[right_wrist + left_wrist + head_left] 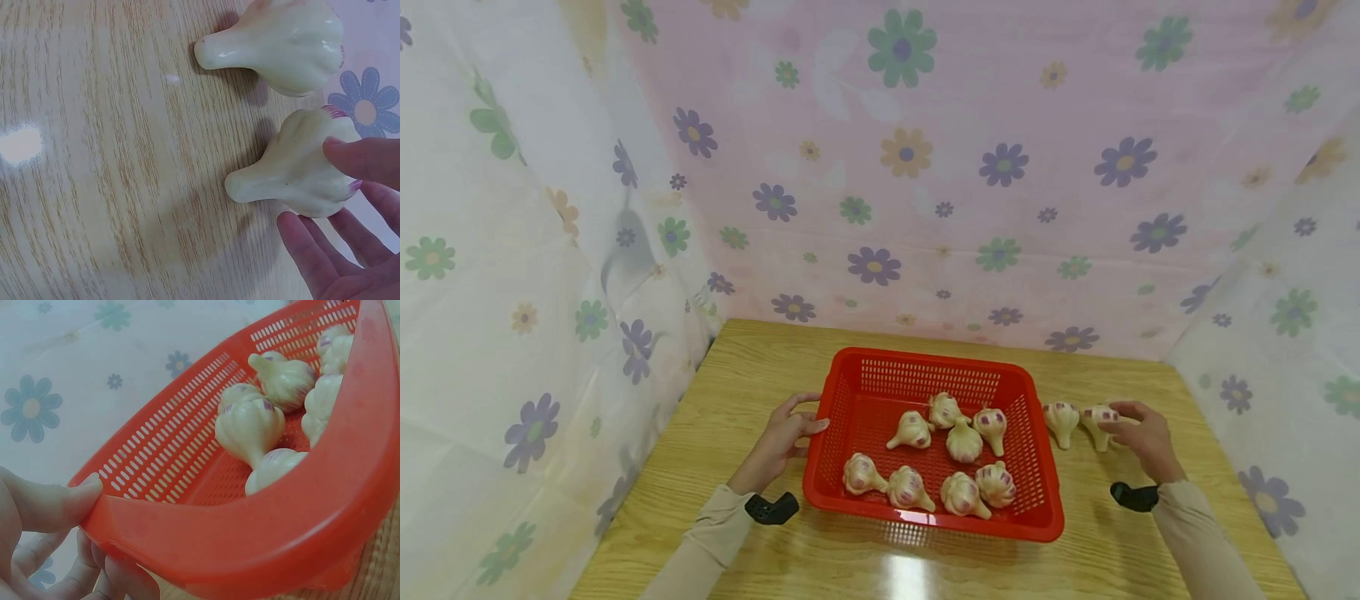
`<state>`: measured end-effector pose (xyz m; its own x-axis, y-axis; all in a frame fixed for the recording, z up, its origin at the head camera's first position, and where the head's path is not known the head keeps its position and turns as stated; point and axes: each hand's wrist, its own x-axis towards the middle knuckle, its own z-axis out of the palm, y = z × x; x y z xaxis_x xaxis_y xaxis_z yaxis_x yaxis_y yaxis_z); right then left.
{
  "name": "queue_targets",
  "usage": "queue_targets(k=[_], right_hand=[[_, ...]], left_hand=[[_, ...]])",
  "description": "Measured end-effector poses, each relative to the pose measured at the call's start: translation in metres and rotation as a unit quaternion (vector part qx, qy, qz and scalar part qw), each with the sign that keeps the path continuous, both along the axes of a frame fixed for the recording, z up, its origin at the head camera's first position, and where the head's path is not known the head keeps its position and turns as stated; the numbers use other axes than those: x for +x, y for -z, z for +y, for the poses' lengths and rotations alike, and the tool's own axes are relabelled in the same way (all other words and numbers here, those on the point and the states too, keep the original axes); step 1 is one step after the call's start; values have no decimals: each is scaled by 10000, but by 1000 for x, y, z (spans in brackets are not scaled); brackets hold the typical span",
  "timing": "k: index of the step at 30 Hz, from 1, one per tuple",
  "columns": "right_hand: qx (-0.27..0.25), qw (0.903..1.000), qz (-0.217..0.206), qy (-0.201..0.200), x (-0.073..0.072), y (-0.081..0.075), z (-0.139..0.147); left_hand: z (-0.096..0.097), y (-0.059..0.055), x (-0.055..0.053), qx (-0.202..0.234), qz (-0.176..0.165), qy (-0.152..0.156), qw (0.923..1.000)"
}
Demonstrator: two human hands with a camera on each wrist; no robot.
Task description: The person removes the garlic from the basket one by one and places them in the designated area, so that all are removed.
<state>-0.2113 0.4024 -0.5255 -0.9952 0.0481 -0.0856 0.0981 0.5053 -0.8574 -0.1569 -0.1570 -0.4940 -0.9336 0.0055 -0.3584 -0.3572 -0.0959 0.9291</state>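
A red plastic basket point(865, 379) with slotted walls holds several garlic bulbs point(964, 442). My left hand point(781, 437) grips its left side, the thumb point(87, 494) over the rim and the other fingers curled under it. To the right of the basket, two garlic bulbs lie side by side on the table, stems toward me. Around the right-hand bulb point(306, 165) is my right hand point(1142, 437), thumb on one side and fingertips along the opposite side. The other bulb point(281, 44) lies beside it, untouched.
The wood-grain table point(752, 358) carries everything. Flower-printed cloth point(955, 233) stands behind it and on both sides, close to the table's edges. A black wrist device point(772, 508) is on the left wrist and another point(1135, 497) on the right.
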Motion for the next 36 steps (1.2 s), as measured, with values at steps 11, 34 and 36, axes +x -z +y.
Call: queue_targets(k=[11, 34, 36], right_hand=[[311, 9995, -95, -13, 2, -12, 0], [803, 9939, 467, -593, 8, -66, -27], [790, 9932, 458, -717, 8, -73, -34]], left_hand=[[-2, 3, -2, -38, -101, -103, 9999], [-1, 5, -5, -42, -122, -105, 9999], [0, 5, -5, -16, -111, -101, 9999]])
